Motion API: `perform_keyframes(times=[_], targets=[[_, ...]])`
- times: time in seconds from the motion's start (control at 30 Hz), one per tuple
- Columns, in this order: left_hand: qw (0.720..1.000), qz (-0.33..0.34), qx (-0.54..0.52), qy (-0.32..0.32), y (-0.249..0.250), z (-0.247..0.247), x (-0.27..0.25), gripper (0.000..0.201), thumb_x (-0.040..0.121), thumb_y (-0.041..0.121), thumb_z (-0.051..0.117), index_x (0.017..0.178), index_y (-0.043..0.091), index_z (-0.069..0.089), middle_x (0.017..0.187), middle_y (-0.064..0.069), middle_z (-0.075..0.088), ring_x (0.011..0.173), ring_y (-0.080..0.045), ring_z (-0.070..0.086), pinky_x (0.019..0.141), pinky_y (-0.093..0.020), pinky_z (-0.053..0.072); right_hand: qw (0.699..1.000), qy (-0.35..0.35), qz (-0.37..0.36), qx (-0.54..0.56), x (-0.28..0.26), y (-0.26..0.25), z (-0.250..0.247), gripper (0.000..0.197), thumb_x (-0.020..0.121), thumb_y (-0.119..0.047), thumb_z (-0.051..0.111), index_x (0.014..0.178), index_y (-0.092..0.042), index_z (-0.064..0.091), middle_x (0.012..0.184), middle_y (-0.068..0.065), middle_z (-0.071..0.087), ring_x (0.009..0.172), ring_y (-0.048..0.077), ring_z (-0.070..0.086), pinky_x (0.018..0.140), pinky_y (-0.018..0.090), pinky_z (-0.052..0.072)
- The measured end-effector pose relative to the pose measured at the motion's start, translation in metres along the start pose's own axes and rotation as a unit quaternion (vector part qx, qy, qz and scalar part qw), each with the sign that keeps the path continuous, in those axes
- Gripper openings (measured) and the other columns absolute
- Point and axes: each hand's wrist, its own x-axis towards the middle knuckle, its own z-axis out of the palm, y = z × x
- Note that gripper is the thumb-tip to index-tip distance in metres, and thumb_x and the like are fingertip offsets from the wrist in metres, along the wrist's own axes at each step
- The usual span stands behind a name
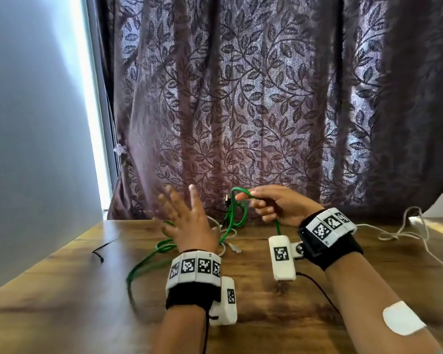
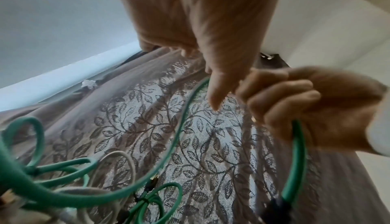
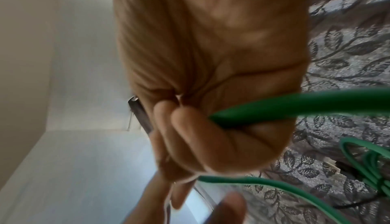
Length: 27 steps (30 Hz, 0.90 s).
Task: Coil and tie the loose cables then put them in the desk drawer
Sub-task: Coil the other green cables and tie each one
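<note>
R hand [image 1: 271, 204] is raised above the wooden desk [image 1: 241, 315], fingers curled round the green cable [image 1: 230, 223] – gripped near 1 end, a loop arching over the fist, rest trailing down to the desk & off toward the left edge. L hand [image 1: 187, 221] hovers w/ fingers spread, blurred, holding nothing. A white cable [image 1: 224, 242] lies tangled under the green one. Black zip tie [image 1: 105, 245] on the desk, well apart at left – leaf-patterned curtain [image 1: 266, 98] behind.
</note>
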Motion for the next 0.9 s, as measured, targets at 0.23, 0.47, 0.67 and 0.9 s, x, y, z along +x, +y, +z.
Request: perform_keyframes(times=[0.23, 0.47, 0.67, 0.9], targets=[[0.967, 0.204, -0.143, 0.06, 0.013, 0.001, -0.005, 0.047, 0.092, 0.015, 0.046, 0.136, 0.031, 0.04, 0.157, -0.004, 0.012, 0.146, -0.025, -0.003, 0.116, -0.053, 0.005, 0.994, -0.084, -0.002, -0.073, 0.001, 0.002, 0.031, 0.014, 0.098, -0.01, 0.035, 0.1, -0.01, 0.049, 0.05, -0.009, 0.044, 0.037, 0.001, 0.032, 0.041, 0.015, 0.027], [0.969, 0.205, -0.137, 0.021, 0.012, 0.002, -0.003, 0.025, 0.094, 0.021, 0.042, 0.119, 0.021, 0.047, 0.139, 0.002, 0.042, 0.141, -0.022, 0.021, 0.115, -0.051, 0.01, 0.993, -0.088, -0.015, -0.077, -0.002, 0.0, 0.024, 0.015, 0.095, -0.013, 0.041, 0.086, -0.008, 0.053, 0.051, -0.005, 0.048, 0.037, 0.003, 0.038, 0.04, 0.016, 0.038], [0.967, 0.13, -0.196, 0.1, -0.003, 0.0, 0.004, 0.019, 0.094, 0.027, 0.047, 0.085, 0.013, 0.04, 0.093, -0.014, 0.057, 0.092, -0.033, 0.052, 0.072, -0.037, 0.033, 0.994, -0.09, -0.028, -0.063, -0.003, 0.004, 0.013, 0.027, 0.089, -0.022, 0.046, 0.101, -0.004, 0.062, 0.05, -0.005, 0.042, 0.038, 0.003, 0.036, 0.043, 0.018, 0.041], [0.952, 0.086, -0.282, 0.088, -0.012, 0.003, 0.009, 0.015, 0.097, 0.018, 0.041, 0.086, 0.011, 0.035, 0.084, -0.018, 0.054, 0.084, -0.038, 0.053, 0.064, -0.033, 0.027, 0.986, -0.163, -0.029, 0.035, 0.002, 0.004, 0.021, 0.022, 0.093, -0.023, 0.045, 0.081, -0.012, 0.06, 0.052, -0.008, 0.038, 0.037, 0.001, 0.033, 0.048, 0.018, 0.043]])
